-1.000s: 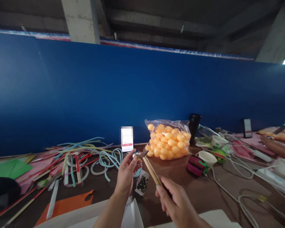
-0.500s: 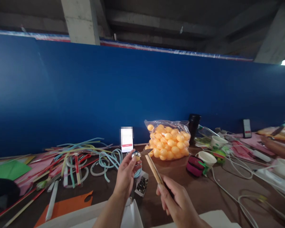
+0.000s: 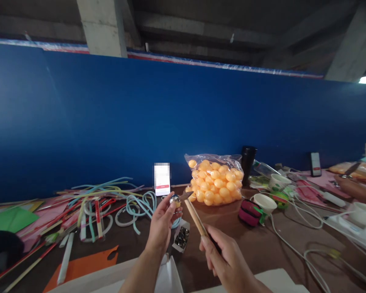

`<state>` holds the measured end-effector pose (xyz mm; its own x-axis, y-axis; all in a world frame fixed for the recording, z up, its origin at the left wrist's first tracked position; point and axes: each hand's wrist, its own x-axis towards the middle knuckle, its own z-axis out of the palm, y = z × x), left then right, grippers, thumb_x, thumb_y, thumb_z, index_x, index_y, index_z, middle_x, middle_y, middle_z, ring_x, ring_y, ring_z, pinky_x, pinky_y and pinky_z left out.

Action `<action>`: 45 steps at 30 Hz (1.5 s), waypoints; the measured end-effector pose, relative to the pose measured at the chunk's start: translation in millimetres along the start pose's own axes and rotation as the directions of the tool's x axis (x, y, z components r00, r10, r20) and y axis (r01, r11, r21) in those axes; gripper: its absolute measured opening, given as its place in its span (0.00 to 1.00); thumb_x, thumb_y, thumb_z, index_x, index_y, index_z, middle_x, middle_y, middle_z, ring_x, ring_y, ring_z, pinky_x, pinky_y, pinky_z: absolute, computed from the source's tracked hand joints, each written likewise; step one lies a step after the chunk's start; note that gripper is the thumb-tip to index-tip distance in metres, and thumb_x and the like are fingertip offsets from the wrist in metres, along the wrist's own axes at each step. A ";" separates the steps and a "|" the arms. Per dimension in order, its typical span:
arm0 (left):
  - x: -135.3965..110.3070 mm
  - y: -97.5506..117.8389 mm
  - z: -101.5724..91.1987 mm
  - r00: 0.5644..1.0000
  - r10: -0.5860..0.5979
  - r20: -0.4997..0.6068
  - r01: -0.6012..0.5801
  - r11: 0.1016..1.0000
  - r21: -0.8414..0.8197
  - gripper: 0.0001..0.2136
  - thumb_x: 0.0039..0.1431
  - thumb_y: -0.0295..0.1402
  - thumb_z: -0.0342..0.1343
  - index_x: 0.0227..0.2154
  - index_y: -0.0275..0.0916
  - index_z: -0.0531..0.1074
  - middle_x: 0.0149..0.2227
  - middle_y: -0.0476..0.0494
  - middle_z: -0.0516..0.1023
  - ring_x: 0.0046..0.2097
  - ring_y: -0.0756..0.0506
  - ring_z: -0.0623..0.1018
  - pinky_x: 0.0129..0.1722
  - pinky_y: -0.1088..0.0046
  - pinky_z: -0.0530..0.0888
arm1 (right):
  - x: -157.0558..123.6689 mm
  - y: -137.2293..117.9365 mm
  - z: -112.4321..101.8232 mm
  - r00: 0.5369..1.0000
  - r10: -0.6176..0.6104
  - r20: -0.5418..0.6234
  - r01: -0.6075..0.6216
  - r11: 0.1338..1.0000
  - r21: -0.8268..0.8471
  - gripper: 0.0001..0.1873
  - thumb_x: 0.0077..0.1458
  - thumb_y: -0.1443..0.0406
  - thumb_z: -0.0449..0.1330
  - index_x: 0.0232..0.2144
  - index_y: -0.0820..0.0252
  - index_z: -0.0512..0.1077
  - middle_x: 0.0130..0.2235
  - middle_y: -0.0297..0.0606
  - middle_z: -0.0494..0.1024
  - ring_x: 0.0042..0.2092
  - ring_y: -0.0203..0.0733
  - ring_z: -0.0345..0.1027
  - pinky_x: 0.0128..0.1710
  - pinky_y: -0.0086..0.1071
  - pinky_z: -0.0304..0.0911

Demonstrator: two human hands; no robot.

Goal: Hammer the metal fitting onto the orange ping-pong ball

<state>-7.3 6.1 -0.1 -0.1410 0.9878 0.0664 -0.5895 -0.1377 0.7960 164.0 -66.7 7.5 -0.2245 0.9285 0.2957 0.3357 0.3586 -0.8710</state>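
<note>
My left hand is closed around a shiny silver ball, pinched between thumb and fingers; its lower side looks yellowish. In my right hand is a hammer-like tool with a light wooden handle and a dark, pointed head lying crosswise at the top. The head's near end is right beside the ball; whether they touch I cannot tell. Below my left hand stands a small white box of dark, shiny pieces. Behind the tool is a clear bag of orange balls.
A phone leans against the blue partition. Left lie pale tubes, red sticks and orange paper. Right are a black bottle, a purple pouch, paper cups, white cables and another person's hand.
The view has shifted very slightly. Both hands keep the same grips, with the tool's head still beside the silver ball.
</note>
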 end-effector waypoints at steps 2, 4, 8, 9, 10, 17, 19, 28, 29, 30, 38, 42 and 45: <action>0.3 0.0 0.1 1.000 0.000 -0.007 0.000 1.000 0.001 0.25 0.44 0.37 0.68 0.49 0.40 0.74 0.38 0.42 0.79 0.34 0.49 0.78 0.36 0.72 0.73 | -0.2 1.8 -0.1 1.000 0.006 0.016 -0.006 1.000 0.005 0.16 0.65 0.53 0.48 0.35 0.58 0.67 0.28 0.33 0.71 0.20 0.32 0.62 0.16 0.22 0.57; 0.4 0.0 0.4 1.000 0.003 -0.008 -0.003 1.000 0.005 0.25 0.44 0.37 0.68 0.49 0.41 0.74 0.39 0.42 0.79 0.35 0.48 0.78 0.37 0.71 0.73 | -0.5 2.6 -0.1 1.000 0.004 0.020 -0.004 1.000 0.015 0.16 0.65 0.54 0.48 0.35 0.58 0.67 0.29 0.33 0.71 0.21 0.32 0.62 0.16 0.22 0.58; -0.4 0.1 1.4 1.000 0.005 0.001 -0.005 1.000 0.013 0.24 0.46 0.37 0.67 0.49 0.41 0.74 0.41 0.42 0.79 0.34 0.50 0.78 0.37 0.72 0.73 | -0.4 1.6 -0.2 0.999 0.001 0.039 -0.002 1.000 0.003 0.16 0.65 0.54 0.48 0.34 0.58 0.67 0.27 0.32 0.69 0.20 0.32 0.62 0.16 0.21 0.58; -0.6 0.2 1.8 1.000 0.003 -0.002 -0.003 1.000 0.013 0.24 0.46 0.36 0.67 0.48 0.41 0.74 0.42 0.42 0.79 0.34 0.50 0.78 0.36 0.72 0.73 | -0.2 1.2 0.0 0.999 0.001 0.038 -0.001 1.000 -0.002 0.17 0.65 0.54 0.48 0.34 0.58 0.67 0.27 0.32 0.69 0.20 0.32 0.62 0.16 0.21 0.57; -0.8 0.4 2.1 1.000 0.001 -0.006 -0.001 1.000 0.014 0.24 0.46 0.36 0.67 0.48 0.41 0.75 0.42 0.42 0.79 0.34 0.50 0.78 0.37 0.72 0.73 | 0.1 0.8 0.2 1.000 -0.002 0.031 0.002 1.000 -0.005 0.17 0.65 0.54 0.48 0.34 0.58 0.67 0.27 0.32 0.69 0.20 0.32 0.62 0.16 0.22 0.57; -1.4 0.9 2.7 1.000 -0.004 -0.022 0.005 0.999 0.040 0.26 0.44 0.38 0.68 0.48 0.40 0.75 0.40 0.41 0.79 0.34 0.48 0.78 0.37 0.71 0.73 | 0.0 -1.0 1.5 1.000 0.010 -0.006 -0.010 1.000 -0.005 0.17 0.64 0.53 0.48 0.32 0.58 0.66 0.27 0.32 0.69 0.20 0.32 0.61 0.16 0.22 0.57; -1.3 0.4 2.4 0.999 0.001 -0.033 0.001 0.999 0.047 0.26 0.43 0.38 0.68 0.48 0.40 0.75 0.39 0.42 0.79 0.33 0.48 0.78 0.36 0.71 0.73 | -0.1 -0.5 1.3 1.000 0.007 0.001 -0.007 1.000 0.002 0.17 0.64 0.52 0.48 0.32 0.58 0.66 0.27 0.33 0.69 0.20 0.32 0.61 0.16 0.22 0.57; 0.1 -1.0 1.7 0.999 0.010 -0.032 -0.008 0.998 0.055 0.25 0.45 0.38 0.68 0.49 0.41 0.74 0.41 0.42 0.78 0.34 0.50 0.78 0.36 0.72 0.73 | 0.8 1.9 -0.2 1.000 -0.009 0.025 0.009 1.000 -0.004 0.16 0.65 0.54 0.48 0.33 0.57 0.66 0.27 0.32 0.69 0.20 0.32 0.61 0.16 0.22 0.56; 0.1 -1.0 1.7 0.999 0.010 -0.032 -0.008 0.998 0.056 0.25 0.45 0.38 0.68 0.48 0.41 0.74 0.41 0.42 0.78 0.34 0.49 0.78 0.36 0.72 0.73 | 0.8 1.8 -0.3 1.000 -0.007 0.028 0.007 1.000 -0.009 0.15 0.65 0.54 0.48 0.33 0.57 0.66 0.27 0.32 0.69 0.20 0.31 0.61 0.16 0.22 0.56; 0.1 -1.0 1.8 0.999 0.010 -0.034 -0.008 0.998 0.057 0.24 0.45 0.38 0.68 0.48 0.41 0.75 0.41 0.42 0.78 0.34 0.49 0.78 0.36 0.71 0.73 | 0.8 1.7 -0.3 0.999 -0.005 0.033 0.005 1.000 -0.014 0.15 0.66 0.55 0.48 0.33 0.57 0.66 0.27 0.32 0.69 0.19 0.31 0.60 0.16 0.22 0.55; 1.1 -1.3 1.4 0.998 0.011 -0.059 -0.006 0.997 0.071 0.25 0.45 0.38 0.68 0.48 0.39 0.75 0.40 0.42 0.78 0.33 0.50 0.77 0.36 0.72 0.73 | 0.7 1.0 0.1 1.000 -0.006 0.022 0.007 0.999 -0.040 0.15 0.66 0.56 0.48 0.33 0.57 0.67 0.27 0.32 0.69 0.20 0.32 0.61 0.16 0.22 0.56; 1.9 -3.2 -0.1 0.999 0.012 -0.046 -0.008 0.996 0.086 0.25 0.47 0.39 0.67 0.49 0.39 0.73 0.40 0.43 0.78 0.33 0.50 0.77 0.37 0.72 0.73 | -0.3 5.0 -1.1 0.998 -0.007 0.059 0.009 0.999 -0.037 0.13 0.66 0.57 0.48 0.35 0.57 0.66 0.29 0.33 0.70 0.20 0.31 0.62 0.16 0.21 0.56; 1.7 -3.9 -0.2 0.999 0.015 -0.032 -0.012 0.996 0.089 0.25 0.48 0.39 0.66 0.50 0.39 0.73 0.40 0.43 0.78 0.34 0.49 0.77 0.37 0.71 0.73 | 0.3 6.0 -0.8 0.998 -0.021 0.052 0.023 0.999 -0.040 0.13 0.66 0.57 0.48 0.34 0.57 0.66 0.29 0.34 0.71 0.20 0.31 0.62 0.16 0.22 0.56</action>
<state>-5.3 8.3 -3.3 -0.1757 0.9827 0.0590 -0.5148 -0.1427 0.8454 166.7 -64.2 2.7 -0.2787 0.9144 0.2935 0.3670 0.3838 -0.8474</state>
